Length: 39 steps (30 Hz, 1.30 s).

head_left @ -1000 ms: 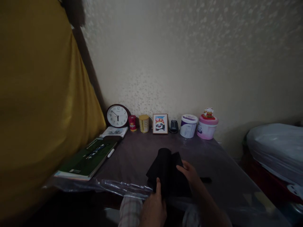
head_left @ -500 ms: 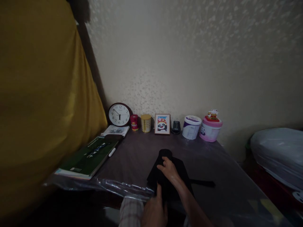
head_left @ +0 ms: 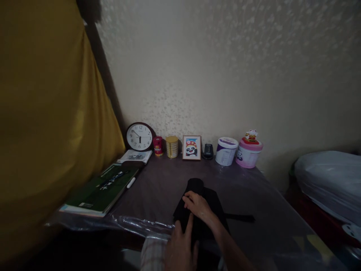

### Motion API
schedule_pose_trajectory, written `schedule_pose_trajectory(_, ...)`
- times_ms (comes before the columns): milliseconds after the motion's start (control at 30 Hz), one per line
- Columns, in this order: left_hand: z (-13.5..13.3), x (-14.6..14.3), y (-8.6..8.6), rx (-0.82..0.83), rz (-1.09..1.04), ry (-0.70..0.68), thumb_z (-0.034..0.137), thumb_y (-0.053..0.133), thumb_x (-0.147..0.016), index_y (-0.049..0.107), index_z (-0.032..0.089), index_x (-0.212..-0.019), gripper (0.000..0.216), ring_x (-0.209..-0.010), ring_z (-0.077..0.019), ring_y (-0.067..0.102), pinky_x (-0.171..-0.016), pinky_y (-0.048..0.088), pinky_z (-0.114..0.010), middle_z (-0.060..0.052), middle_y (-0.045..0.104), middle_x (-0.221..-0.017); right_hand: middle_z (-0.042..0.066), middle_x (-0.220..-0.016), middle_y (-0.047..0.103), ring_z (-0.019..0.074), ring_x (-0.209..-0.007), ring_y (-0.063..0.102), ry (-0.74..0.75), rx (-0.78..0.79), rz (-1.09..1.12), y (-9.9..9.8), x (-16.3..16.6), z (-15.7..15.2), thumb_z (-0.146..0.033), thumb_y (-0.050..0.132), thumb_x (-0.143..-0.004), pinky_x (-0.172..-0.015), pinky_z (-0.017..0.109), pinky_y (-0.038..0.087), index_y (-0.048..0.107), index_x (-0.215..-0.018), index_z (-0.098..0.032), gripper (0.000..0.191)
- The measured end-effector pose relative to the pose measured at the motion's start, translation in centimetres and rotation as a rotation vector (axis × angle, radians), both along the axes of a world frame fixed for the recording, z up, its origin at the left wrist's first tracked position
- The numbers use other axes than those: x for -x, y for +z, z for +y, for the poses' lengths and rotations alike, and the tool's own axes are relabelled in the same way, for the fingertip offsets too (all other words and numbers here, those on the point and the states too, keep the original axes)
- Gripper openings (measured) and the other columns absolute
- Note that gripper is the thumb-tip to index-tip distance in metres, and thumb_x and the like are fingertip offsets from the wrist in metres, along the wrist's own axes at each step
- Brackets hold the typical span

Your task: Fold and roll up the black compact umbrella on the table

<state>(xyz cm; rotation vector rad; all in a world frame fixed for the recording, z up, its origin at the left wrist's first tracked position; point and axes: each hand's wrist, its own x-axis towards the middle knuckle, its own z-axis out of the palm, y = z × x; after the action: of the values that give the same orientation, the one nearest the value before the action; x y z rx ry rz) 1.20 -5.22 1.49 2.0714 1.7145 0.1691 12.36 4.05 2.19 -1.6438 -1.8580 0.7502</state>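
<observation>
A black cloth item [head_left: 210, 194] with a rounded top end lies at the near side of the table. Out to its right stretches a narrow black strap [head_left: 241, 217]. My right hand [head_left: 199, 206] rests on top of the cloth, palm down, with its fingers lying on the fabric and pointing left. My left hand [head_left: 180, 244] is at the lower edge of the cloth, fingers apart, index finger reaching up close under the right hand. The dark cloth hides what lies beneath the fingers.
Clear plastic covers the table [head_left: 158, 188]. Green books [head_left: 104, 192] and a white marker [head_left: 131, 183] lie left. Along the wall stand a clock [head_left: 139, 137], a red can [head_left: 158, 146], a yellow canister [head_left: 172, 146], a panda picture [head_left: 191, 147] and two tubs [head_left: 225, 152].
My right hand has slid slightly left and down over the cloth, its fingers now closer together. My left hand has moved up, spreading its fingers on the cloth. The view has shifted slightly.
</observation>
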Motion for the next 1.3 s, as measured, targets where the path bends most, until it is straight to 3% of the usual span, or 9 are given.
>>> schedule_pose_trajectory(100, 0.4, -0.1, -0.3, 0.034, 0.009, -0.031, 0.023, 0.045, -0.078, 0.008, 0.031, -0.138, 0.071, -0.104, -0.0241, 0.053, -0.082, 0.041, -0.032, -0.012, 0.044, -0.127, 0.000, -0.070, 0.068, 0.0134, -0.066, 0.062, 0.022, -0.018, -0.008, 0.1, 0.1, -0.3, -0.031, 0.042, -0.082, -0.058, 0.021, 0.039, 0.061, -0.089, -0.020, 0.023)
schedule_pose_trajectory(233, 0.8, -0.1, -0.8, 0.116, -0.053, -0.068, 0.019, 0.037, -0.081, -0.004, 0.019, -0.138, 0.070, -0.089, -0.0237, 0.061, -0.073, 0.043, -0.032, -0.011, 0.064, -0.101, 0.000, -0.078, 0.068, 0.0139, -0.073, 0.062, 0.095, -0.117, 0.061, 0.1, -0.2, -1.9, -0.028, 0.041, -0.084, -0.065, 0.023, 0.043, 0.062, -0.092, -0.022, 0.023)
schedule_pose_trajectory(433, 1.3, -0.2, -1.2, 0.159, -0.040, -0.069, 0.020, 0.038, -0.080, -0.006, 0.016, -0.138, 0.073, -0.088, -0.0237, 0.062, -0.070, 0.043, -0.031, -0.011, 0.064, -0.103, 0.003, -0.103, 0.064, 0.0181, -0.108, 0.050, 0.134, -0.397, 0.044, -1.9, -2.0, -4.1, -0.029, 0.039, -0.088, -0.094, 0.034, 0.038, 0.063, -0.097, -0.024, 0.026)
schedule_pose_trajectory(567, 1.6, -0.3, -1.5, 0.193, -0.021, -0.054, 0.022, 0.037, -0.081, -0.008, 0.019, -0.137, 0.072, -0.087, -0.0241, 0.063, -0.071, 0.044, -0.033, -0.011, 0.066, -0.101, 0.002, -0.114, 0.060, 0.0177, -0.117, 0.044, 0.137, -0.445, -0.002, -3.7, -3.6, -1.2, -0.031, 0.038, -0.089, -0.104, 0.042, 0.027, 0.062, -0.102, -0.025, 0.028)
schedule_pose_trajectory(700, 1.6, -0.3, -1.3, 0.217, -0.019, -0.028, 0.021, 0.038, -0.081, -0.008, 0.018, -0.137, 0.072, -0.087, -0.0234, 0.063, -0.071, 0.044, -0.031, -0.011, 0.066, -0.100, 0.003, -0.117, 0.059, 0.0167, -0.118, 0.043, 0.110, -0.469, -0.055, -4.7, -5.2, 4.1, -0.031, 0.034, -0.090, -0.103, 0.042, 0.029, 0.060, -0.107, -0.023, 0.032)
schedule_pose_trajectory(900, 1.8, -0.3, -1.6, 0.223, -0.033, -0.021, 0.022, 0.039, -0.081, -0.009, 0.017, -0.137, 0.074, -0.087, -0.0221, 0.063, -0.070, 0.043, -0.029, -0.011, 0.066, -0.098, 0.010, -0.125, 0.052, 0.0211, -0.122, 0.039, -0.189, -0.374, -0.189, -3.9, -5.7, 8.0, -0.029, 0.033, -0.089, -0.102, 0.045, 0.027, 0.054, -0.115, -0.017, 0.036)
schedule_pose_trajectory(1000, 1.8, -0.2, -2.3, 0.211, -0.033, -0.031, 0.023, 0.038, -0.081, -0.010, 0.016, -0.137, 0.074, -0.089, -0.0224, 0.062, -0.072, 0.044, -0.030, -0.011, 0.065, -0.102, 0.009, -0.127, 0.050, 0.0203, -0.125, 0.036, -0.106, -0.431, -0.196, -2.9, -4.0, 5.6, -0.029, 0.035, -0.089, -0.104, 0.044, 0.023, 0.053, -0.117, -0.017, 0.036)
schedule_pose_trajectory(1167, 1.6, 0.1, -2.7, 0.181, -0.051, -0.034, 0.025, 0.036, -0.082, -0.002, 0.012, -0.138, 0.069, -0.095, -0.0228, 0.060, -0.075, 0.043, -0.029, -0.014, 0.062, -0.108, 0.001, -0.101, 0.067, 0.0165, -0.116, 0.046, 0.221, -0.370, -0.103, -1.7, -0.5, -1.8, -0.028, 0.032, -0.091, -0.105, 0.043, 0.021, 0.063, -0.100, -0.026, 0.032)
schedule_pose_trajectory(1300, 1.4, 0.3, -2.7, 0.183, -0.055, -0.064, 0.026, 0.034, -0.082, 0.010, 0.005, -0.138, 0.064, -0.099, -0.0253, 0.058, -0.078, 0.042, -0.031, -0.017, 0.060, -0.111, 0.000, -0.107, 0.064, 0.0158, -0.110, 0.051, 0.257, -0.302, 0.106, -2.0, -0.3, -5.8, -0.031, 0.035, -0.090, -0.105, 0.039, 0.027, 0.063, -0.102, -0.028, 0.031)
